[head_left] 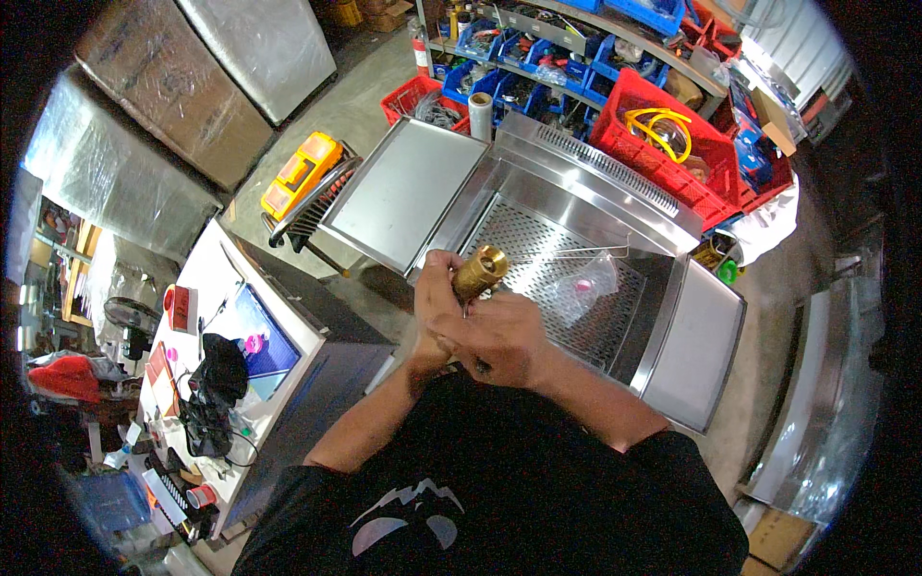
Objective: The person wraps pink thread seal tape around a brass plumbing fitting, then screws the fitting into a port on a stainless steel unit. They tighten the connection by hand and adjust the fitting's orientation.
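A hollow brass fitting, round with an open end facing up and to the right, is held in front of my chest. My left hand is closed around its left side. Crossing in front of the left, my right hand is closed at the fitting's lower end. A small dark end of something pokes out under the right palm; the rest is hidden by the fingers. Beyond my hands is a stainless steel unit with a perforated plate. On the plate lie a clear plastic bag with a pink piece inside and a thin bent metal rod.
Flat steel side trays flank the unit. Behind it stand a red crate with a yellow hose and shelves of blue bins. At left are a white-topped table with cables, and a yellow case on a stool.
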The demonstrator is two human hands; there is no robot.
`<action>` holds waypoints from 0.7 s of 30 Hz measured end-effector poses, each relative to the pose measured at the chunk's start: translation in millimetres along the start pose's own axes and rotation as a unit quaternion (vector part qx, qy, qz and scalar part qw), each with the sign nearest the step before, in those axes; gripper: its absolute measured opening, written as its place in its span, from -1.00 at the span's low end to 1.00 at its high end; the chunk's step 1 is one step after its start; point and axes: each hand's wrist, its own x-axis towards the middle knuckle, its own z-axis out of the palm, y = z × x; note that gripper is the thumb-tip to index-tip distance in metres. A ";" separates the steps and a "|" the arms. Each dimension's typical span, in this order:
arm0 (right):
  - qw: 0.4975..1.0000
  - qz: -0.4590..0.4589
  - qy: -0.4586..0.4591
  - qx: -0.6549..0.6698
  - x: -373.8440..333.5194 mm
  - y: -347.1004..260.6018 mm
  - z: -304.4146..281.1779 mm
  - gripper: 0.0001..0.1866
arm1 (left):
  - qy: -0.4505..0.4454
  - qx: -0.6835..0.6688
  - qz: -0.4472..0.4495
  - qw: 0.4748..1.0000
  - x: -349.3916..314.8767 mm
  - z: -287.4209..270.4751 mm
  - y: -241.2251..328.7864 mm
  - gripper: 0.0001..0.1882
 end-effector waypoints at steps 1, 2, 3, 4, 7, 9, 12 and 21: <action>0.999 -0.016 0.030 0.017 2.2 3.0 -1.4 -0.62 | 0.013 0.049 -0.008 0.999 0.0 -2.9 -0.1 -0.47; 0.998 -0.030 0.052 0.025 3.9 4.9 -2.8 -0.64 | -0.022 -0.045 -0.041 0.998 -1.7 -4.4 -0.4 -0.47; 0.997 -0.017 0.076 0.015 3.2 5.2 -5.5 -0.56 | -0.038 -0.140 -0.076 0.987 -6.4 -5.2 -0.8 -0.47; 0.996 -0.002 0.092 -0.002 2.0 4.6 -8.6 -0.47 | -0.074 -0.181 -0.082 0.977 -8.8 -8.1 0.0 -0.50; 0.989 0.011 0.145 0.010 0.0 4.4 -16.2 -0.31 | -0.171 -0.152 -0.146 0.962 -15.5 -13.5 2.1 -0.58; 0.989 0.040 0.124 0.062 -2.0 7.1 -21.0 -0.11 | -0.178 -0.246 -0.288 0.908 -15.6 -12.7 2.5 -0.64; 0.970 0.138 0.151 0.132 -5.4 18.4 -24.5 -0.06 | -0.247 -0.371 -0.321 0.836 -11.0 -10.6 1.1 -0.63; 0.955 0.199 0.021 0.221 -12.4 41.4 -13.7 -0.34 | -0.359 -0.251 -0.299 0.848 -17.4 -16.7 -6.3 -0.45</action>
